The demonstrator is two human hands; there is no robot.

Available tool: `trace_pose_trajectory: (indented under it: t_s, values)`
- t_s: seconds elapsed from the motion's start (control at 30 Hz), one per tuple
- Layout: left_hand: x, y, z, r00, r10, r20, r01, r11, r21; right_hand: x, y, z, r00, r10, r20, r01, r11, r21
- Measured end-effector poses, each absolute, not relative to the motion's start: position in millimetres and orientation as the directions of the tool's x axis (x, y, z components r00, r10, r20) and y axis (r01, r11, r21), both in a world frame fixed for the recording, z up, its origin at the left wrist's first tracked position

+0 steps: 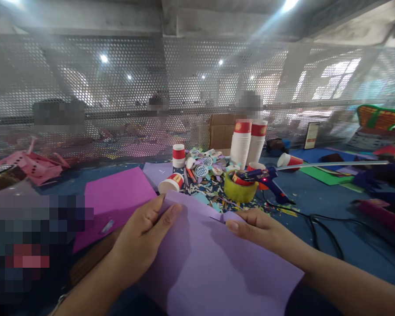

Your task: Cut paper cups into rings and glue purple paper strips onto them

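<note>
From my remote seat I see the left hand (141, 237) and right hand (256, 227) pinching a purple paper sheet's (217, 272) far edge between thumb and fingers, nearer than the hot-glue gun (270, 177). I judge its edge strip (191, 205) wants slow, even tension.

Sheet (213, 267): lay at near centre, its far edge running between the left hand (145, 232) and the right hand (253, 228).
Card (115, 197): was on the table (335, 197), left of the left hand.
Scraps (206, 186): were spread beyond the sheet.
Cup stacks (240, 149): stood at the scraps' far right, cardboard (220, 131) behind them, mostly leftward.
Tipped cup (171, 182): was at the scraps' near left.
Glue gun (270, 180): had its nozzle over the bowl (238, 193), right of the scraps.
Screen (118, 79): stood at the far side, behind the stacks.
</note>
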State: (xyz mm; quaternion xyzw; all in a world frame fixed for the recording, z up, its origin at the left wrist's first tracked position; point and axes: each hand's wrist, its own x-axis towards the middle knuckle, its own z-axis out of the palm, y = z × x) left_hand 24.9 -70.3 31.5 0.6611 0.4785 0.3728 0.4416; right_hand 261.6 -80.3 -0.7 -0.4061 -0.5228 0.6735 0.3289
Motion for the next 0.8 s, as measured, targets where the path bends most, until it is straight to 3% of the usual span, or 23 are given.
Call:
trace_pose_trajectory:
  t_s: [0.37, 0.8]
  values:
    - [30, -78, 23, 0.203, 0.967, 0.156, 0.38, -0.225, 0.897, 263, -78, -2, -0.464, 0.867, -0.18, -0.01, -0.208, -0.978]
    - [33, -77, 17, 0.23, 0.967, 0.114, 0.352, -0.192, 0.916, 263, -76, -5, -0.468, 0.869, -0.157, 0.065, -0.143, -0.988]
